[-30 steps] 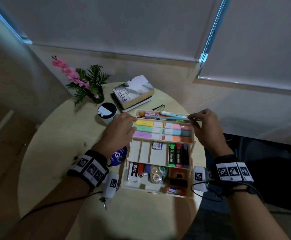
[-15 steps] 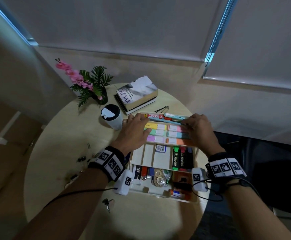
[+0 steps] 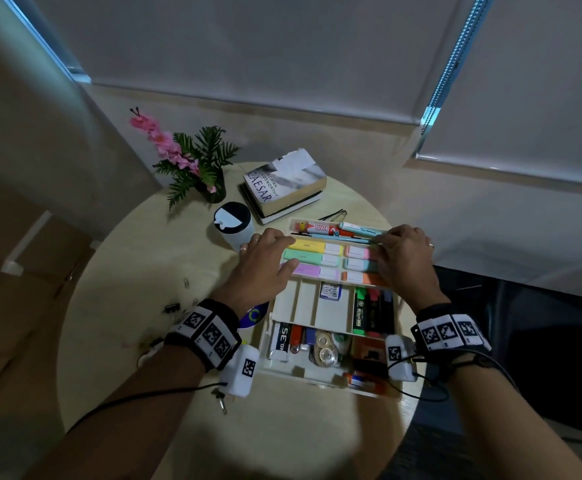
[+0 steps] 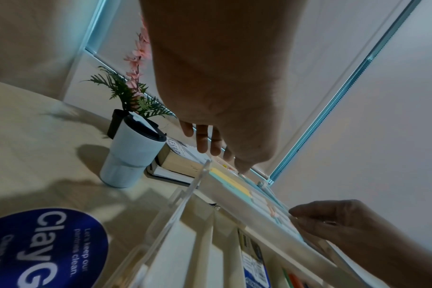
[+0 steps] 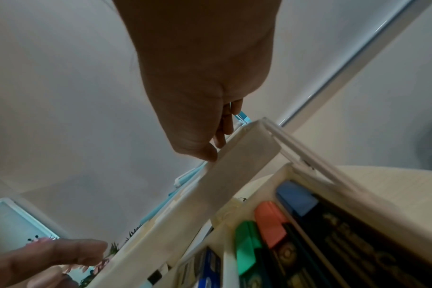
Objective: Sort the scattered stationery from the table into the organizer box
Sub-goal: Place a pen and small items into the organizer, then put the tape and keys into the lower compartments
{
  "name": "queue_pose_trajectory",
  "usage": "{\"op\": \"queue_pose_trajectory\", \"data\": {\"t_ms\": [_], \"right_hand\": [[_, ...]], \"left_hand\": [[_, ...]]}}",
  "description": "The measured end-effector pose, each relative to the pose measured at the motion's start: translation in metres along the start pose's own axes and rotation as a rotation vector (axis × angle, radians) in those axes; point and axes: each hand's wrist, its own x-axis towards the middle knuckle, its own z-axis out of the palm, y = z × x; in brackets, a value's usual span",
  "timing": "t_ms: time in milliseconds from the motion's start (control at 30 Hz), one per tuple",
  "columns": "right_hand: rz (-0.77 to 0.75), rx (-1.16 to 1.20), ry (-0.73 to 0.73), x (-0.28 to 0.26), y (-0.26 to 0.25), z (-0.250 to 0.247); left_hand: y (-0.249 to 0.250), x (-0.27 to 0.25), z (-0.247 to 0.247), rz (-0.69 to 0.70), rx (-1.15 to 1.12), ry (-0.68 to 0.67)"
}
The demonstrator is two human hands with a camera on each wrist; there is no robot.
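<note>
Both hands rest on the top tray of a cream tiered plastic organizer box (image 3: 300, 306): left hand (image 3: 265, 268) flat with fingers relaxed, right hand (image 3: 403, 261) pinching a slim teal pen (image 3: 358, 233).

Bare forearms, black wristbands (image 3: 206, 336) with white square-code tags, white wrist cameras (image 3: 240, 370), thin black cables, finger rings (image 3: 430, 246)

The book (image 3: 284, 181) cover reads "CAESAR"; the blue round sticker (image 4: 44, 247) reads, apparently, "Clay… keep our… clean."
</note>
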Motion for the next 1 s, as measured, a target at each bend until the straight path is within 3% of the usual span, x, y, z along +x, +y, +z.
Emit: {"op": "queue_pose_trajectory", "data": {"t_ms": [133,300,433,567,767,1000], "right_hand": [[0.001,0.013,0.031,-0.011,-0.009,0.001],[-0.06,0.185,0.023,-0.036,-0.06,0.003],[-0.24,0.273,-0.175,-0.07,-0.133,0.024],[-0.312,0.263,-0.44,-0.094,-0.198,0.072],[-0.089,0.157,-0.701,-0.093,-0.263,0.152],[0.181,0.044,-0.578,-0.095,-0.267,0.212]], "left_hand": [[-0.019,-0.02,-0.01,0.005,-0.084,0.044],[-0.085,-0.062,-0.022,-0.031,-0.24,0.067],[-0.139,-0.118,-0.022,-0.137,-0.297,0.069],[-0.175,-0.175,-0.004,-0.238,-0.353,0.013],[-0.214,-0.231,0.027,-0.301,-0.492,-0.036],[-0.254,-0.264,0.034,-0.315,-0.498,-0.081]]}}
